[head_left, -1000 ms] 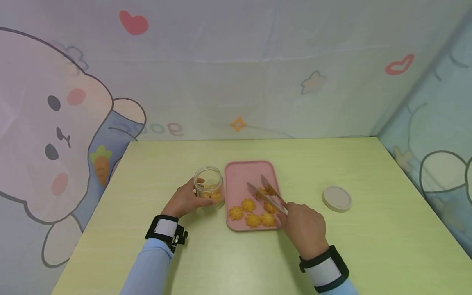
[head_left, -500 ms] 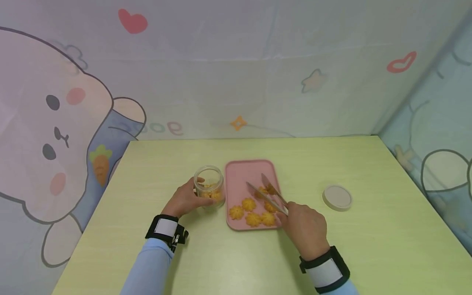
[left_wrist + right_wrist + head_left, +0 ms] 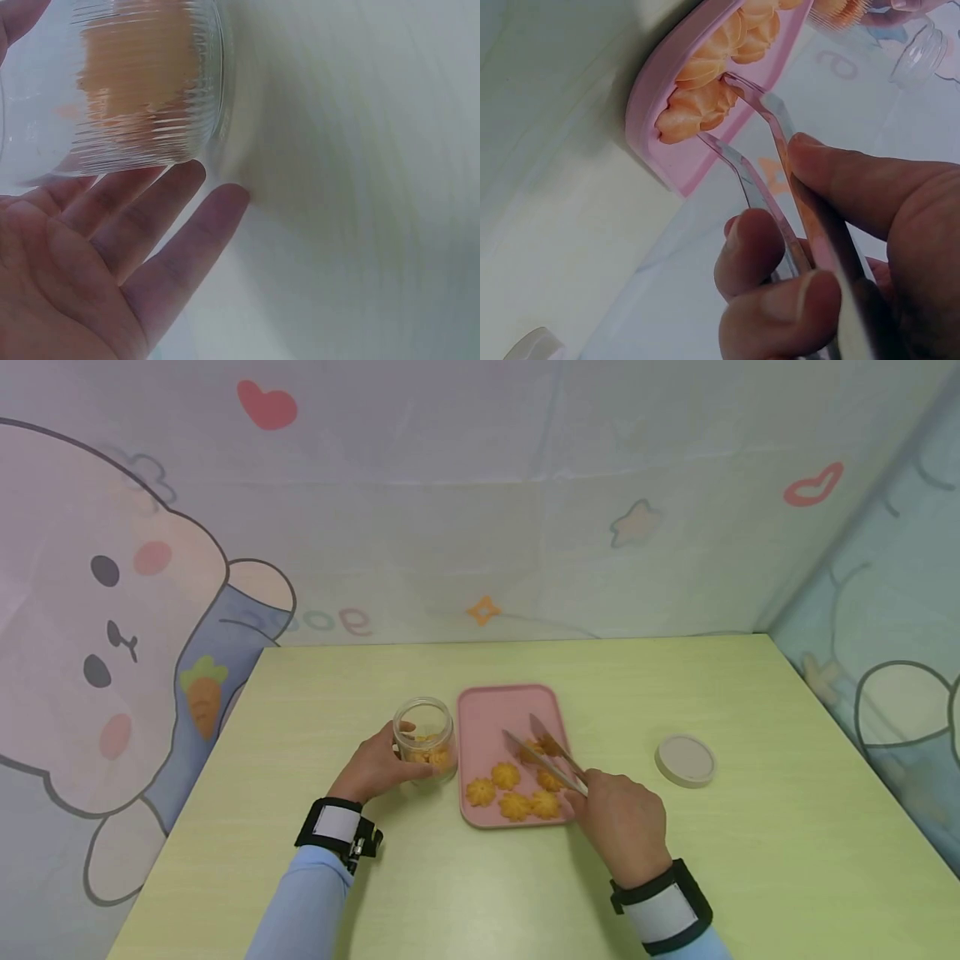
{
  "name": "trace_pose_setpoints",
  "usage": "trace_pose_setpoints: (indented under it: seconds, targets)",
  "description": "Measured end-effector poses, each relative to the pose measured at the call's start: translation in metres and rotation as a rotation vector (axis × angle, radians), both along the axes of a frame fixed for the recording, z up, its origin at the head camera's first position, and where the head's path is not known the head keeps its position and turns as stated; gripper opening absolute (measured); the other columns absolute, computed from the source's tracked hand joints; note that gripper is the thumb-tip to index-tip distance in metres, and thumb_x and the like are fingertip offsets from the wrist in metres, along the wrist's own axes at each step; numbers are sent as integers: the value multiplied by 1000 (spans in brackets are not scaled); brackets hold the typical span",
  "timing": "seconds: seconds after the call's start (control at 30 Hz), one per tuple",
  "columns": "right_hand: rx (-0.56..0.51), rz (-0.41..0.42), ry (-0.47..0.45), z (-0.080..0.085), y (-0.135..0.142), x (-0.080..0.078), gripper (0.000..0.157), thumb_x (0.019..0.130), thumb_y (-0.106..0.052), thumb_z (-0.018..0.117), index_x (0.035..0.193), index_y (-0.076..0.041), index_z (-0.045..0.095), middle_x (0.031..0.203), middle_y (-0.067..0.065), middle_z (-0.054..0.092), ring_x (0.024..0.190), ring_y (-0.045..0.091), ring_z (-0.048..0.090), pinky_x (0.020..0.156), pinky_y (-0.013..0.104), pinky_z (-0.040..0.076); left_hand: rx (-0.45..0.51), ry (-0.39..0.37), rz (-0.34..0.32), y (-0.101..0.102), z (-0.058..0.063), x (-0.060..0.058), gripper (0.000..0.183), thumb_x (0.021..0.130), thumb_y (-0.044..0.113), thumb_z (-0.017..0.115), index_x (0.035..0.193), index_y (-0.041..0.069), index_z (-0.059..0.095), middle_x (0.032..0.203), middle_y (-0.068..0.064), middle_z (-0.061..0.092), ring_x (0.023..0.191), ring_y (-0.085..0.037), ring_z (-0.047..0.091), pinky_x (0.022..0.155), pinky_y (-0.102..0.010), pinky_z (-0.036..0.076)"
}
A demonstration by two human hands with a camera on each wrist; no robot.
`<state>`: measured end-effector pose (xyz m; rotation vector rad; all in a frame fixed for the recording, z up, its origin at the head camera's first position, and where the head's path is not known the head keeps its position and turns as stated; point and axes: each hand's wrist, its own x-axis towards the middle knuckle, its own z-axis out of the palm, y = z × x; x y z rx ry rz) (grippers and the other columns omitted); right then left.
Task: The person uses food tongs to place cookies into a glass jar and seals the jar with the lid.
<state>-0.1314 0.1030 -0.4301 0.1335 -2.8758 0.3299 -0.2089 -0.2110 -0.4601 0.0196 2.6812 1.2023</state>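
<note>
A clear glass jar (image 3: 426, 727), lidless, stands at the tray's left with several yellow cookies inside. My left hand (image 3: 378, 767) grips its side between thumb and fingers; in the left wrist view some fingers lie along the ribbed glass (image 3: 142, 142). On the pink tray (image 3: 495, 710) lie several flower-shaped cookies (image 3: 515, 807). My right hand (image 3: 621, 822) holds metal tongs (image 3: 551, 769), their arms spread apart. In the right wrist view, the tong tips sit on either side of a cookie (image 3: 690, 116) near the tray's edge.
A round whitish lid (image 3: 686, 761) lies on the light yellow-green table (image 3: 750, 860), right of the tray. Behind the table hangs a printed cloth (image 3: 450, 527), with another cloth (image 3: 900, 610) along the right side.
</note>
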Motion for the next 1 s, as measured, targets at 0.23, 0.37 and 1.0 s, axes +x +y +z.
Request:
trace_pose_setpoints:
  seconds: [0.23, 0.37, 1.0]
  targets:
    - [8, 12, 47, -4, 2, 0, 32, 74, -34, 79, 76, -3, 71, 47, 11, 59, 38, 23, 51, 30, 34, 36, -12, 0, 1, 1, 2, 2, 87, 63, 49, 82, 133, 12, 45, 121, -15, 61, 96, -28, 57, 71, -39, 52]
    - [11, 17, 61, -5, 2, 0, 32, 73, -34, 79, 76, -3, 71, 47, 11, 59, 38, 23, 51, 30, 34, 36, -15, -1, 4, 2, 3, 2, 88, 63, 49, 82, 133, 12, 46, 121, -15, 61, 97, -28, 57, 72, -39, 52]
    - [-30, 14, -14, -9, 5, -3, 32, 77, -35, 75, 83, -3, 72, 51, 11, 61, 41, 23, 53, 32, 34, 37, -10, -9, 11, 3, 0, 1, 86, 65, 46, 82, 134, 11, 44, 123, -15, 60, 100, -28, 57, 74, -41, 52]
